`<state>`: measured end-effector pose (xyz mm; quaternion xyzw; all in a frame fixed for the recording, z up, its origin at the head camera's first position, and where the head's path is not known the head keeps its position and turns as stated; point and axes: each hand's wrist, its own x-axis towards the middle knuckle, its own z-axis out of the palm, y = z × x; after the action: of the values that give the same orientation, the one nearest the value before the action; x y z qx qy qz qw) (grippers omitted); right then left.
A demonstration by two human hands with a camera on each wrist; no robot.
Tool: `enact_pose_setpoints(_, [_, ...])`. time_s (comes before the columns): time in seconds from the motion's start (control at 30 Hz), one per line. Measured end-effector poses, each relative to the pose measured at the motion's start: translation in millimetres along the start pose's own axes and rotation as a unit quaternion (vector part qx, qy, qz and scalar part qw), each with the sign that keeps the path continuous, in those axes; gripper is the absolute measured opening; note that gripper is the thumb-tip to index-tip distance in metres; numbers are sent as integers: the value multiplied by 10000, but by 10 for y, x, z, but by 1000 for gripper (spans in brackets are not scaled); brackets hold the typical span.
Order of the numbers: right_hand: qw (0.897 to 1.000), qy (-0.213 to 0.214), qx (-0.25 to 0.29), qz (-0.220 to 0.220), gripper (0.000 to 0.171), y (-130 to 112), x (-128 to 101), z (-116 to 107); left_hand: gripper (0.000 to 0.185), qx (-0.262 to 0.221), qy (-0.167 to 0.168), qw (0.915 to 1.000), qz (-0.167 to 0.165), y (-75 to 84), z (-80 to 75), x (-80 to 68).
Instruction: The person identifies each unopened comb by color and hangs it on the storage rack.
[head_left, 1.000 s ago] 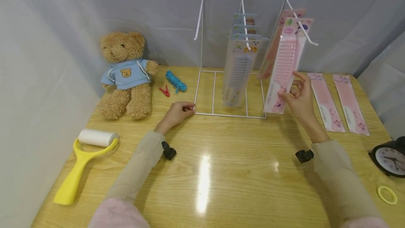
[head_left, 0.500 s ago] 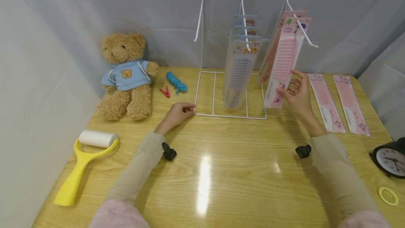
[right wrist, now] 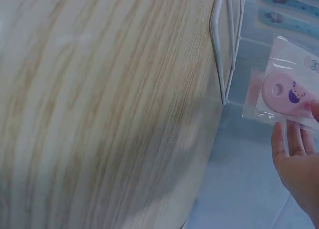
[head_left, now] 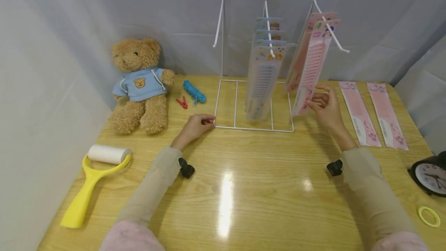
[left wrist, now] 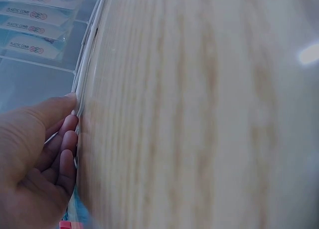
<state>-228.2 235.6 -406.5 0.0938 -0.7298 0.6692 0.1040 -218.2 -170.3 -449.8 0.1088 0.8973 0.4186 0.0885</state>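
Observation:
My left hand (head_left: 196, 126) pinches the front left corner of a white wire display rack (head_left: 253, 129) between thumb and fingers; the left wrist view shows the thumb (left wrist: 59, 109) on the wire. On the rack's right hook hangs a pink comb in a clear packet (head_left: 312, 65), tilted, its lower end held by my right hand (head_left: 327, 107). In the right wrist view the thumb lies over that comb's handle (right wrist: 281, 93) and the fingers sit under it. Behind it hangs another pink packaged comb (head_left: 300, 63). Several blue packaged combs (head_left: 263, 82) hang from the middle hook.
Two more pink packaged combs (head_left: 359, 113) (head_left: 387, 115) lie at right, near a black alarm clock (head_left: 431, 175) and a yellow ring (head_left: 428, 216). At left are a teddy bear (head_left: 141, 84), blue cord (head_left: 194, 91), a red clip (head_left: 182, 102) and a yellow-handled roller (head_left: 85, 185). The left hook (head_left: 218, 24) is bare.
The pink packaged comb in my right hand has moved back along the right hook, and its lower end has risen in view. My left hand stays at the rack's corner.

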Motion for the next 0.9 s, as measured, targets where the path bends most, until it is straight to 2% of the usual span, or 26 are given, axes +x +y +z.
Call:
enact_pose_setpoints(0.07, [10000, 13, -16, 10, 47, 13, 12, -11, 34, 2, 10, 10000, 10, 2, -1, 0])
enact_pose_setpoints(0.37, [9974, 17, -708, 121, 36, 46, 93, -9, 34, -18, 24, 10000, 31, 3, 0, -13])
enact_pose_setpoints(0.77, [9970, -175, -747, 125, 40, 68, 108, -50, 33, -51, 73, 9999, 73, 20, -11, -4])
enact_pose_setpoints(0.9, [9971, -114, -728, 181, 42, 108, 87, -112, 33, -59, 73, 9999, 75, 27, -13, -11])
